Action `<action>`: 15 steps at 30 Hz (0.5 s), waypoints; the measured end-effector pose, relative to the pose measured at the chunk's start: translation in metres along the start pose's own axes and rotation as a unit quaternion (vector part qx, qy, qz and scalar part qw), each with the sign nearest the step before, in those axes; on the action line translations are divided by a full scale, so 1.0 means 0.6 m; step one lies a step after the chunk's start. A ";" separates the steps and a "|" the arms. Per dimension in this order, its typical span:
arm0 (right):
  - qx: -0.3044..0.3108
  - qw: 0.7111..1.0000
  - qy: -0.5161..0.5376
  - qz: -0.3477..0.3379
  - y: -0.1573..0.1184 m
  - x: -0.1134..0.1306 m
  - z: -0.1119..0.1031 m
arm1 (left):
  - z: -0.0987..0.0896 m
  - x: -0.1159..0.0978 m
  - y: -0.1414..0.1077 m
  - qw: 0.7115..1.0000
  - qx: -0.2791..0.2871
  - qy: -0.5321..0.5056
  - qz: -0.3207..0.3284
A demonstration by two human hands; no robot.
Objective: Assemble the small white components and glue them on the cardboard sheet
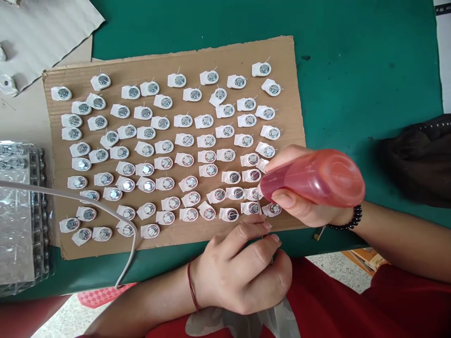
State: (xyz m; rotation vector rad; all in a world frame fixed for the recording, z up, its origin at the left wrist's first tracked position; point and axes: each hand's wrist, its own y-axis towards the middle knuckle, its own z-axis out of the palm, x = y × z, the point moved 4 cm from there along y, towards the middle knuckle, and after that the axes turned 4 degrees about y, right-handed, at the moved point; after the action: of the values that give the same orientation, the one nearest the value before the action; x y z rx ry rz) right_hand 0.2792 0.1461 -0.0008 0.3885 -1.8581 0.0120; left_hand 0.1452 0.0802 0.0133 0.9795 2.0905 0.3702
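My right hand (306,210), with a black bead bracelet at the wrist, wraps round a red translucent squeeze bottle (313,180). The bottle is tipped over, its narrow end down among small round metal-faced parts on white backings at the cardboard's lower right. Just below, my left hand (246,270) is closed, fingertips pinched on a thin needle-like rod (260,210) beside a metal-faced part (251,208). What the rod and nozzle touch is hard to make out. Rows of these parts, many with a fine wire across them, cover the cardboard sheet (176,63).
A grey cable (88,201) crosses the cardboard's lower left. Clear plastic blister trays (21,220) stand at the left, with a pale sheet (45,37) above them. A dark fabric item (416,162) lies at the right on the green table (359,70).
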 end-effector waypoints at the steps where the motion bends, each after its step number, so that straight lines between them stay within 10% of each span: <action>1: 0.000 1.000 -0.001 -0.002 0.000 0.000 0.000 | 0.000 0.000 0.000 1.000 0.002 0.000 0.002; 15: 0.021 0.998 -0.050 -0.030 0.012 0.015 -0.009 | -0.004 0.002 0.005 1.000 0.023 0.005 0.001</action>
State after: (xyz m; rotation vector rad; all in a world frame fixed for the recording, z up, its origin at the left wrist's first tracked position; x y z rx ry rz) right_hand 0.2801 0.1516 0.0105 0.4821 -1.9472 -0.0108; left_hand 0.1444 0.0831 0.0160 1.0075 2.1157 0.3307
